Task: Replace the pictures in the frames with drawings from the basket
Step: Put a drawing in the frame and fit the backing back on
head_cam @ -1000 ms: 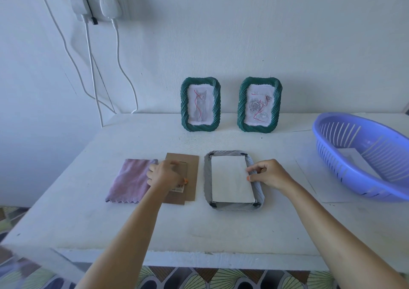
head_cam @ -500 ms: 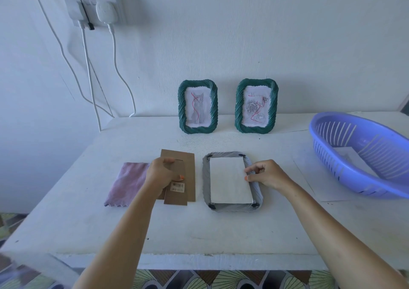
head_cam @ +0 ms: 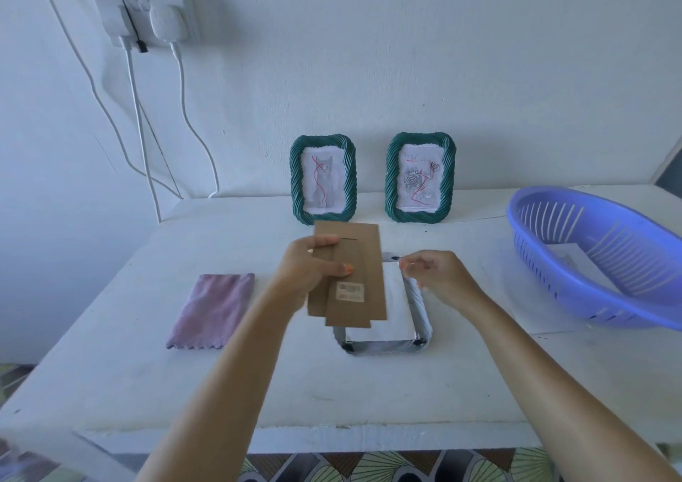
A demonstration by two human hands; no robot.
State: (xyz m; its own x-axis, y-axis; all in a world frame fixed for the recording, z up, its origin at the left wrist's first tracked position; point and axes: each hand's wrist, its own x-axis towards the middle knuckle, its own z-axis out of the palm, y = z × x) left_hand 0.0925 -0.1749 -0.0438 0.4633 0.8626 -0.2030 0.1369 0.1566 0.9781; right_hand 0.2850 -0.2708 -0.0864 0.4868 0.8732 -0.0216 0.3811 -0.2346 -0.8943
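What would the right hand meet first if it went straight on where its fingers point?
Probably the brown backing board that the left hand holds over the face-down frame: the right hand aims at the board's right edge, though their relative height is unclear.

Soft, cool, bluish daylight lights my workspace evenly. The wall socket (head_cam: 144,13) throws a faint shadow to its right. My left hand (head_cam: 310,271) and the cardboard backing (head_cam: 354,271) it grips are slightly smeared by motion. The wide lens bows the table (head_cam: 110,389) edge and stretches the corners.
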